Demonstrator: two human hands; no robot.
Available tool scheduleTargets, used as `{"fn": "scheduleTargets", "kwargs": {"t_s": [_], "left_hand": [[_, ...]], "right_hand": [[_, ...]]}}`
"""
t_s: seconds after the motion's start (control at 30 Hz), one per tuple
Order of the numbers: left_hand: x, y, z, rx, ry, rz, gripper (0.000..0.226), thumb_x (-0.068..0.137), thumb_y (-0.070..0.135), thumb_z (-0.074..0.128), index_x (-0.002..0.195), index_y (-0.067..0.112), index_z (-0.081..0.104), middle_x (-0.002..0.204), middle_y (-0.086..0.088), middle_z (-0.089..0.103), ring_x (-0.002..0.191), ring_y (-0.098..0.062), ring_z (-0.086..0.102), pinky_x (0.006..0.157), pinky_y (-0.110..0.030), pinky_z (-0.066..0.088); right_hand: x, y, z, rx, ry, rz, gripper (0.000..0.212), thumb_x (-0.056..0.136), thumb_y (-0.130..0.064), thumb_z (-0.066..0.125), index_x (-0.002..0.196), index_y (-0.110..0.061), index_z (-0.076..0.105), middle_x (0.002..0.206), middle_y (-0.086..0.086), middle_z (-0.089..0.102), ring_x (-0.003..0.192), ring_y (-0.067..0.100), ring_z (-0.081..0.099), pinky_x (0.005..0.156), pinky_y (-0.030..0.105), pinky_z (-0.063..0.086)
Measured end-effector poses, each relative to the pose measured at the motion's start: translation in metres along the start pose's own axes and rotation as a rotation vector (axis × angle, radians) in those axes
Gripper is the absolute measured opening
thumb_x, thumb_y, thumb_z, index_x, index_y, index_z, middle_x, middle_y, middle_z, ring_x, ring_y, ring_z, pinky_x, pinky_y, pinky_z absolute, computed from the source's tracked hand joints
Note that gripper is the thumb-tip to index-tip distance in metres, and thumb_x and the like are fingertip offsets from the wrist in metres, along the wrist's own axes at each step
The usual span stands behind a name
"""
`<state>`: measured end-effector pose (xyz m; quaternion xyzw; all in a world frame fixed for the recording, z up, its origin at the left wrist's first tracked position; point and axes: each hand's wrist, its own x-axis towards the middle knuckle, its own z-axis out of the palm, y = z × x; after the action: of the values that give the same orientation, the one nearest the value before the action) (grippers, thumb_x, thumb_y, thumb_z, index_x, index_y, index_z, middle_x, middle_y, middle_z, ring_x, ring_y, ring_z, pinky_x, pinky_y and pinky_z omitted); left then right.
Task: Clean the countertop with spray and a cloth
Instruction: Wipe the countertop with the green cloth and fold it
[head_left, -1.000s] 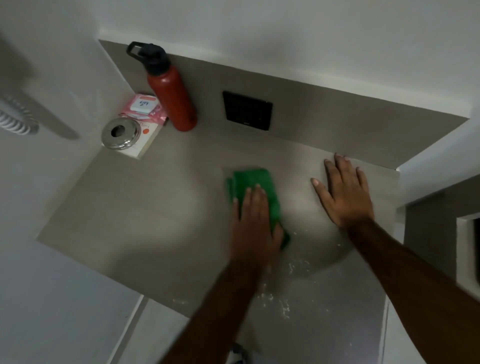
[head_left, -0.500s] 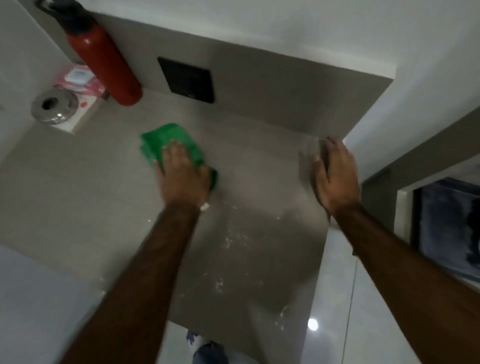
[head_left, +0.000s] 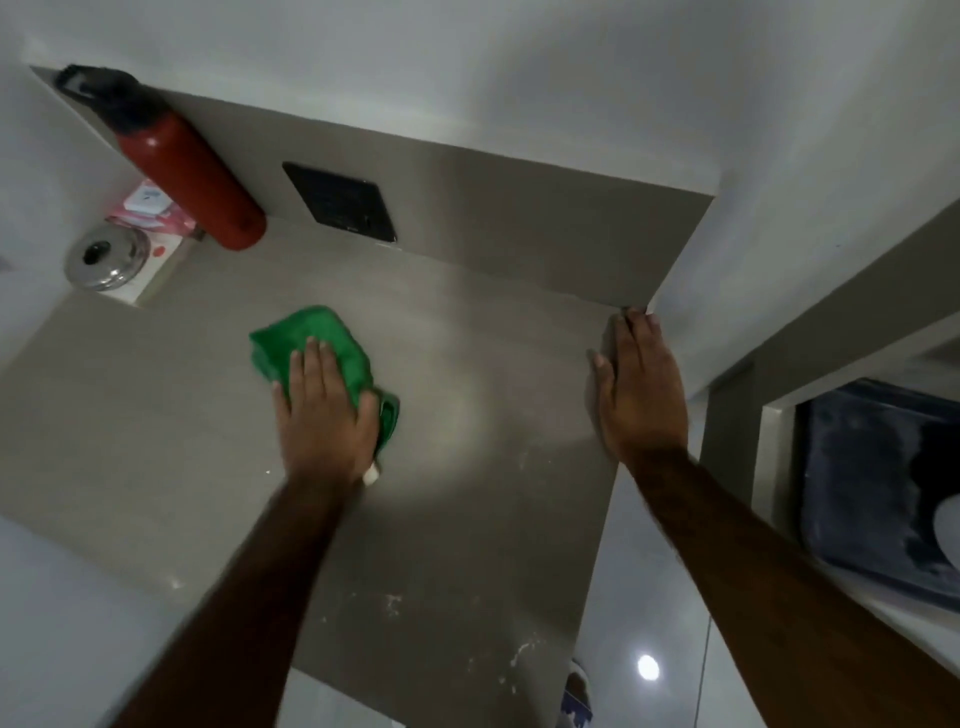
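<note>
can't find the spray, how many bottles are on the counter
1: a red bottle with a black cap, standing in the back left corner. It shows no spray trigger; others may sit out of frame.

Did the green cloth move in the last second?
Yes: the green cloth slid left, toward the red bottle, judged against the black wall plate.
</note>
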<state>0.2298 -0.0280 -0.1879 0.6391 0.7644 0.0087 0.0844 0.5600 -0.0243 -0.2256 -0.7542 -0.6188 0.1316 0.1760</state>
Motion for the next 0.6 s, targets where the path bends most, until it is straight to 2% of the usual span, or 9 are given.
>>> {"fn": "scheduleTargets", "kwargs": {"t_s": [0.07, 0.13, 0.27, 0.33, 0.4, 0.43, 0.47, 0.53, 0.6], "left_hand": [[0.035, 0.046, 0.007, -0.011, 0.011, -0.003, 0.078, 0.097, 0.047, 0.031, 0.16, 0.004, 0.015, 0.169, -0.014, 0.013, 0.157, -0.031, 0.01, 0.126, -0.055, 0.013], [0.04, 0.095, 0.016, -0.032, -0.003, 0.09, 0.079, 0.095, 0.045, 0.036, 0.16, 0.006, 0.015, 0.169, -0.012, 0.015, 0.157, -0.029, 0.011, 0.126, -0.053, 0.012], [-0.013, 0.143, 0.024, -0.049, -0.15, 0.5, 0.081, 0.092, 0.05, 0.034, 0.161, 0.012, 0.013, 0.17, -0.006, 0.013, 0.158, -0.022, 0.007, 0.127, -0.053, 0.009], [-0.026, 0.121, 0.016, -0.203, -0.252, 0.571, 0.078, 0.098, 0.059, 0.03, 0.162, 0.02, 0.007, 0.171, 0.001, 0.006, 0.157, -0.011, -0.002, 0.129, -0.047, 0.003], [-0.023, 0.078, 0.002, -0.413, -0.237, 0.39, 0.077, 0.099, 0.066, 0.027, 0.162, 0.026, 0.007, 0.17, 0.005, 0.006, 0.155, -0.006, -0.002, 0.128, -0.035, 0.002], [-0.015, 0.052, -0.003, -0.422, -0.184, 0.294, 0.078, 0.099, 0.068, 0.028, 0.162, 0.025, 0.01, 0.17, 0.004, 0.009, 0.156, -0.01, 0.004, 0.128, -0.035, 0.006], [-0.006, 0.023, -0.007, -0.347, -0.126, 0.243, 0.078, 0.1, 0.067, 0.029, 0.161, 0.021, 0.014, 0.17, 0.0, 0.013, 0.157, -0.014, 0.01, 0.128, -0.036, 0.01], [0.015, -0.034, -0.01, -0.119, -0.068, 0.278, 0.078, 0.101, 0.063, 0.026, 0.16, 0.013, 0.02, 0.169, -0.008, 0.018, 0.156, -0.022, 0.017, 0.128, -0.04, 0.015], [0.032, -0.069, -0.008, 0.024, -0.046, 0.352, 0.075, 0.102, 0.059, 0.024, 0.16, 0.013, 0.017, 0.169, -0.007, 0.016, 0.157, -0.023, 0.015, 0.128, -0.043, 0.016]], "right_hand": [[0.001, 0.003, 0.003, -0.011, 0.006, -0.005, 0.063, 0.11, -0.049, 0.027, 0.162, -0.013, 0.028, 0.17, 0.008, 0.028, 0.159, 0.026, 0.022, 0.129, 0.048, 0.026], [0.001, 0.002, 0.002, -0.026, -0.016, -0.009, 0.062, 0.111, -0.047, 0.029, 0.163, -0.014, 0.027, 0.171, 0.007, 0.026, 0.16, 0.025, 0.019, 0.129, 0.047, 0.024], [0.003, -0.005, -0.015, -0.1, -0.124, -0.019, 0.06, 0.112, -0.043, 0.023, 0.165, -0.014, 0.022, 0.174, 0.004, 0.018, 0.162, 0.021, 0.01, 0.131, 0.043, 0.015], [0.0, -0.019, -0.032, -0.082, -0.117, -0.005, 0.059, 0.112, -0.041, 0.023, 0.163, -0.013, 0.027, 0.171, 0.007, 0.026, 0.161, 0.021, 0.016, 0.131, 0.043, 0.014], [-0.008, -0.049, -0.04, -0.029, -0.047, -0.067, 0.057, 0.111, -0.041, 0.028, 0.16, -0.012, 0.034, 0.166, 0.011, 0.037, 0.158, 0.025, 0.026, 0.129, 0.042, 0.019], [-0.011, -0.07, -0.038, 0.005, -0.044, -0.118, 0.059, 0.11, -0.043, 0.03, 0.16, -0.012, 0.034, 0.165, 0.012, 0.038, 0.157, 0.026, 0.028, 0.129, 0.042, 0.022], [-0.013, -0.092, -0.032, 0.02, -0.075, -0.182, 0.062, 0.109, -0.047, 0.03, 0.161, -0.012, 0.032, 0.167, 0.011, 0.035, 0.158, 0.027, 0.026, 0.129, 0.044, 0.022], [-0.017, -0.129, -0.009, -0.039, -0.216, -0.253, 0.075, 0.106, -0.058, 0.023, 0.165, -0.01, 0.017, 0.173, 0.012, 0.018, 0.161, 0.027, 0.012, 0.132, 0.045, 0.014], [-0.019, -0.142, 0.014, -0.138, -0.263, -0.199, 0.084, 0.105, -0.063, 0.018, 0.166, -0.007, 0.002, 0.175, 0.012, 0.001, 0.163, 0.027, -0.001, 0.132, 0.043, 0.002]]}}
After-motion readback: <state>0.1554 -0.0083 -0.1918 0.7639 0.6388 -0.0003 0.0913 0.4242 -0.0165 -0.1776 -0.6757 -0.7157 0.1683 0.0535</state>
